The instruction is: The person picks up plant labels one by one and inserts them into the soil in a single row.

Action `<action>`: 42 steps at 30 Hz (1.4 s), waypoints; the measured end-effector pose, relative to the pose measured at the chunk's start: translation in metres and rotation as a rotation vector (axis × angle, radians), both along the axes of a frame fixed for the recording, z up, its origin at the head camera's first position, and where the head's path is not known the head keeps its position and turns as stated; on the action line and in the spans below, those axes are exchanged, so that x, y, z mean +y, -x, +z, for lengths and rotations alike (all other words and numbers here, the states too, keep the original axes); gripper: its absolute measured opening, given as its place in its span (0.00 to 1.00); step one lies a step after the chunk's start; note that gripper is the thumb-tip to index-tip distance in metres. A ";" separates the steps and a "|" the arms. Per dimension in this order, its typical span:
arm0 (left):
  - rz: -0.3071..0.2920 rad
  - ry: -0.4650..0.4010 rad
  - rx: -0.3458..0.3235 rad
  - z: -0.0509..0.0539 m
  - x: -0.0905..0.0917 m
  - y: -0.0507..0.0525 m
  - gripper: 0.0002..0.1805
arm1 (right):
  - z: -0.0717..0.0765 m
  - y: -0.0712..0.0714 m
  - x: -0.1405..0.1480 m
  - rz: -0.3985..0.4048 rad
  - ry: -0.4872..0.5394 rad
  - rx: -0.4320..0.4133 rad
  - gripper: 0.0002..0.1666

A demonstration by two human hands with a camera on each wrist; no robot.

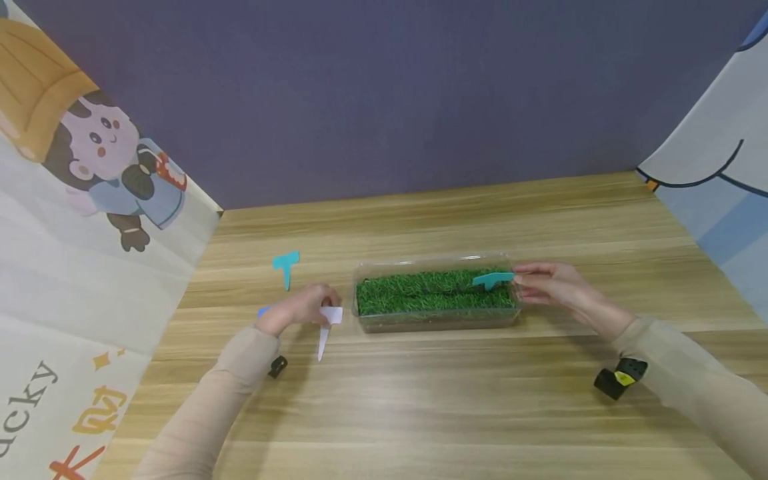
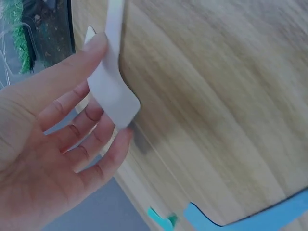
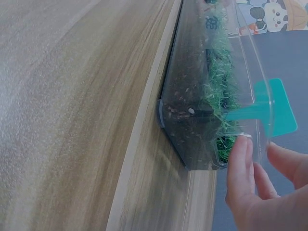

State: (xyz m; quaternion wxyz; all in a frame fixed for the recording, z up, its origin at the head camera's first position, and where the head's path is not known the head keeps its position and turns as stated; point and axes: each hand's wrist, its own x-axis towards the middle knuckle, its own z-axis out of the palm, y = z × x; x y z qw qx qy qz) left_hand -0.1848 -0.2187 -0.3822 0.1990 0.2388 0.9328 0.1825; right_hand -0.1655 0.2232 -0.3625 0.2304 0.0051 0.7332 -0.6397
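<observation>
A clear plastic box holds green artificial grass over a dark layer. Near its right end a teal T-shaped marker stands with its stem down in the grass, as the right wrist view shows. My right hand is at the box's right end, fingers against the clear wall and thumb near the rim. Left of the box, my left hand pinches a white T-shaped marker between thumb and fingers, its pointed stem toward me.
Another teal marker lies on the wooden table beyond my left hand. A blue marker lies partly hidden behind that hand; the left wrist view shows it larger. A dark wall rises at the back.
</observation>
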 end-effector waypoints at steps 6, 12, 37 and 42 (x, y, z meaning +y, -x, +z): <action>0.034 -0.037 -0.021 -0.002 -0.004 0.002 0.18 | 0.000 0.000 0.000 -0.009 0.011 -0.006 0.38; 0.032 -0.072 -0.026 0.000 -0.007 0.002 0.14 | -0.001 -0.001 0.000 -0.015 0.031 -0.012 0.39; 0.094 -0.303 -0.062 0.016 -0.028 0.006 0.07 | -0.001 0.000 0.000 -0.016 0.036 -0.017 0.38; 0.100 -0.308 -0.082 0.021 -0.029 0.006 0.08 | 0.000 0.000 0.000 -0.013 0.037 -0.020 0.39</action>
